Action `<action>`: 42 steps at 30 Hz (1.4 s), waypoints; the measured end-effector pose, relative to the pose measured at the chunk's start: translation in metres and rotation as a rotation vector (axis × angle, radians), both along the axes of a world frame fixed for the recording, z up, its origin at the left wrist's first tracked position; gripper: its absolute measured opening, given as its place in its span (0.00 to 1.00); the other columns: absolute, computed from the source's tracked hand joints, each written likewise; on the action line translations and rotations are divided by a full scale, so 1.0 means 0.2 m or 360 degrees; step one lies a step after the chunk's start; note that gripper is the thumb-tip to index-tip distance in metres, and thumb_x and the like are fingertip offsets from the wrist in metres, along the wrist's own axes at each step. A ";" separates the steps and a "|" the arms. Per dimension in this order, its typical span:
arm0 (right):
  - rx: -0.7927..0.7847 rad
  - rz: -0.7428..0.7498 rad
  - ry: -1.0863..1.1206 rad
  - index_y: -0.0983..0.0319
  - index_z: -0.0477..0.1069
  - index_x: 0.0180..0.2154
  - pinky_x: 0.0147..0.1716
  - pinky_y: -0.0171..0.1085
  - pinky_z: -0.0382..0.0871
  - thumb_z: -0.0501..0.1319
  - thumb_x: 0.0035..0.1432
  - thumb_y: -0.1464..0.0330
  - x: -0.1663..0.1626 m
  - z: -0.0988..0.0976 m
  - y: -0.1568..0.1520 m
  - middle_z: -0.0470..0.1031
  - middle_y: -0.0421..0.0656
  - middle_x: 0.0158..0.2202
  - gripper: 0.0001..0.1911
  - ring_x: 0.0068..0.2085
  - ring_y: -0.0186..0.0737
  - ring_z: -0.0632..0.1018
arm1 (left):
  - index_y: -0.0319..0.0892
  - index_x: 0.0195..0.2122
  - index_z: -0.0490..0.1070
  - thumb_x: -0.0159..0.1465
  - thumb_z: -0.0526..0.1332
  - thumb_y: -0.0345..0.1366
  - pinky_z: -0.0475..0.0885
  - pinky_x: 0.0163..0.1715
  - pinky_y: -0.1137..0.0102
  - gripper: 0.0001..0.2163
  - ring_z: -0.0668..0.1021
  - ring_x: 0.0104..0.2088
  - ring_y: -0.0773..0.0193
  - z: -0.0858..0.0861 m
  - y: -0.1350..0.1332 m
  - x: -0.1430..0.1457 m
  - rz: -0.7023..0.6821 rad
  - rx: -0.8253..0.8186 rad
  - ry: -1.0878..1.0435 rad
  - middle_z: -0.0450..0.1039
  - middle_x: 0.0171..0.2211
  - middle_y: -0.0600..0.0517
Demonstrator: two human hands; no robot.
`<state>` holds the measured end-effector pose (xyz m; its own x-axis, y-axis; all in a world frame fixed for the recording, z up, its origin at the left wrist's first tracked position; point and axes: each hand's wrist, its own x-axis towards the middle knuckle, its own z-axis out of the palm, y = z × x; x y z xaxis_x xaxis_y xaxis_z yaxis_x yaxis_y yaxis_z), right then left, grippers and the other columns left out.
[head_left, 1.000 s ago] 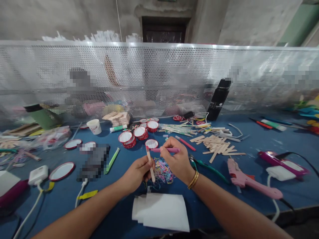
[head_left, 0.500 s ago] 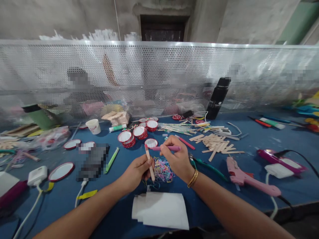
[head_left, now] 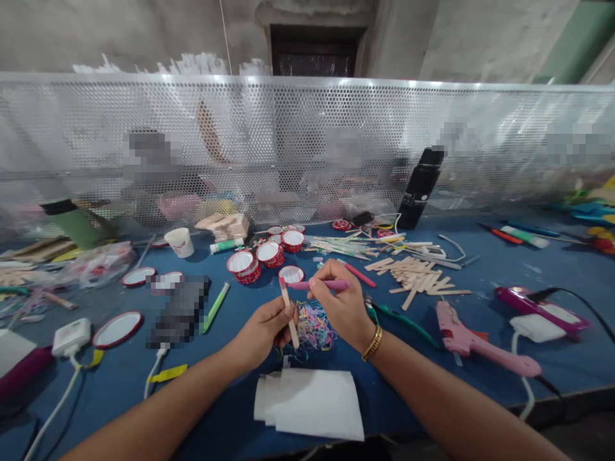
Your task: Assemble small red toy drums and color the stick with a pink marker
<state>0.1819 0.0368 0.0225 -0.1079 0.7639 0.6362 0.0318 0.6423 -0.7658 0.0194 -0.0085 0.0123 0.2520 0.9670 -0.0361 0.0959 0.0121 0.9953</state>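
My left hand [head_left: 268,328] pinches a wooden craft stick [head_left: 292,330] that leans upright, its top end coloured red. In my right hand [head_left: 342,307] is a pink marker pen [head_left: 331,285], held level with its tip at the stick's coloured end. Below and between both hands lies a tangle of multicoloured cords [head_left: 314,326]. Just beyond them is a white disc with a red rim [head_left: 291,275]. Folded white paper [head_left: 319,404] rests nearest me. A red marker cap or pen [head_left: 359,274] lies behind my right hand.
Loose craft sticks [head_left: 423,282] are heaped to the right, near green-handled pliers [head_left: 408,325] and a pink glue gun [head_left: 480,346]. A black bottle [head_left: 421,189] stands by the perforated metal screen [head_left: 307,141]. On the left are a phone [head_left: 180,314] and a paper cup [head_left: 179,243].
Almost nothing differs. Both hands keep their hold on the stick and the marker, and the marker's tip stays at the coloured end; the view shifts very slightly.
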 end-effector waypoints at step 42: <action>0.0018 -0.0039 -0.0005 0.59 0.63 0.24 0.30 0.37 0.63 0.58 0.57 0.69 0.00 0.00 -0.01 0.67 0.37 0.23 0.09 0.27 0.36 0.69 | 0.42 0.26 0.63 0.58 0.60 0.57 0.54 0.19 0.73 0.21 0.62 0.17 0.71 -0.01 0.01 0.00 0.0006 0.0068 0.0020 0.63 0.16 0.58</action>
